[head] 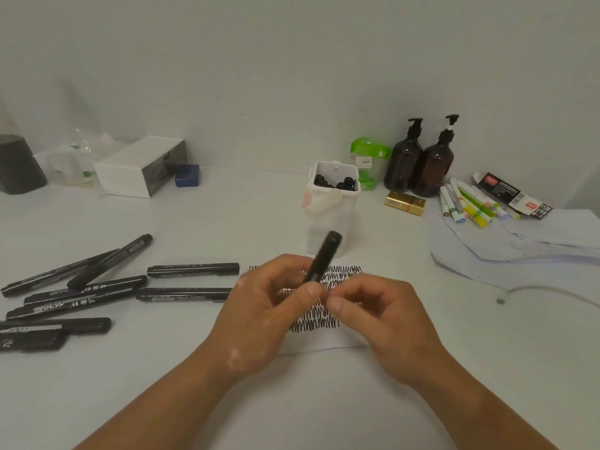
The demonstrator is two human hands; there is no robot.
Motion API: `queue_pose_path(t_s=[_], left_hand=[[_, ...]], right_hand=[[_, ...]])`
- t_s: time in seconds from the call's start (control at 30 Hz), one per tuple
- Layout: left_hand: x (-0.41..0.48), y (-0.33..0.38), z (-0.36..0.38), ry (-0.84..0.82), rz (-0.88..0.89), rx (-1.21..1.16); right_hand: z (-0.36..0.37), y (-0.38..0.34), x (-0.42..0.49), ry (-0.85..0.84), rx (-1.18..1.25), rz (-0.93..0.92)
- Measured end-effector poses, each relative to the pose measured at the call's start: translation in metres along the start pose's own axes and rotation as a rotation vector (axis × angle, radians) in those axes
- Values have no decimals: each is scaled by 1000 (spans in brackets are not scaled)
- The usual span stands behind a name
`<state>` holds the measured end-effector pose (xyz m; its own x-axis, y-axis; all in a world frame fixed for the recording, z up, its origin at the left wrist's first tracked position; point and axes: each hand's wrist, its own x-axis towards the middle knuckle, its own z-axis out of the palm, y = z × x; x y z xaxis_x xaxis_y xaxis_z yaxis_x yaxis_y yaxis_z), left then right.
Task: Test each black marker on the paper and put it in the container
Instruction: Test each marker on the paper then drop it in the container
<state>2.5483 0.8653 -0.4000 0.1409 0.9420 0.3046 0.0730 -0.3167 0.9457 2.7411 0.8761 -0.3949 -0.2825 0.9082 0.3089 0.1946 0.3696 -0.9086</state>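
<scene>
While eight black markers point(193, 269) lie loose on the tabletop point(146, 391) at left, the left hand point(259, 316) grasps one marker point(324, 258), tilted above the single scribbled paper point(324, 341). The right hand point(386, 323) curls beside its lower end, and I cannot tell what its grip holds. One white container point(331, 219) stands behind, with two brown bottles point(418, 164) further right.

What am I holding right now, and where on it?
A marker, gripped by the left hand at its lower end. The right hand is at that end too; whether it grips cannot be told.
</scene>
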Motion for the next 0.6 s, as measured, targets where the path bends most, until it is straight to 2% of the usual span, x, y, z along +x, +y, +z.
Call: queue_pose_path(t_s=[0.1, 0.2, 0.3, 0.4, 0.6], left_hand=[[-1, -2, -3, -18, 37, 258], [-2, -4, -2, -54, 73, 367], [-1, -8, -4, -73, 62, 404], [2, -11, -12, -37, 13, 413], [6, -16, -25, 16, -36, 398]], right_hand=[[-11, -4, 2, 34, 121, -13], [-10, 0, 2, -5, 117, -13], [-6, 6, 4, 36, 43, -20], [-18, 11, 9, 151, 112, 4], [-57, 25, 16, 412, 328, 202]])
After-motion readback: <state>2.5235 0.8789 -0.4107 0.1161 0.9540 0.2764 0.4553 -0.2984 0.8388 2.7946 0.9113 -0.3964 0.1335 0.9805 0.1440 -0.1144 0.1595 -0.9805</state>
